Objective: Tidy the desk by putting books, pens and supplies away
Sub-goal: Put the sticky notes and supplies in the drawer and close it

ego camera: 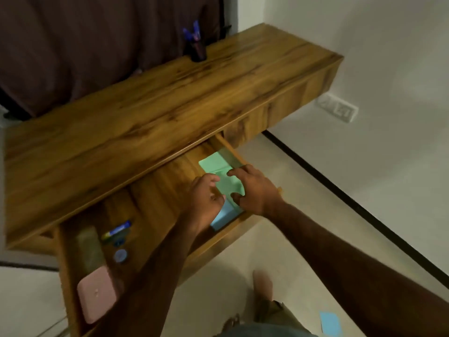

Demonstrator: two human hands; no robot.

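Note:
The wooden desk's drawer (213, 242) is pulled out below the desktop (150, 110). At its right end lie green papers (213, 164) on top of a light blue pad (224, 216). My left hand (205, 198) and my right hand (252, 188) both reach into that end, and each has curled fingers on a green sheet (229, 184) between them. A dark pen holder (196, 48) with blue pens stands at the back of the desktop.
The drawer's left part holds a pink case (97, 294), a greenish box (87, 246), a blue-and-yellow tube (116, 231) and a small round blue thing (120, 255). A blue paper (330, 322) lies on the floor near my bare foot (262, 284). A white wall with a socket (337, 109) stands right.

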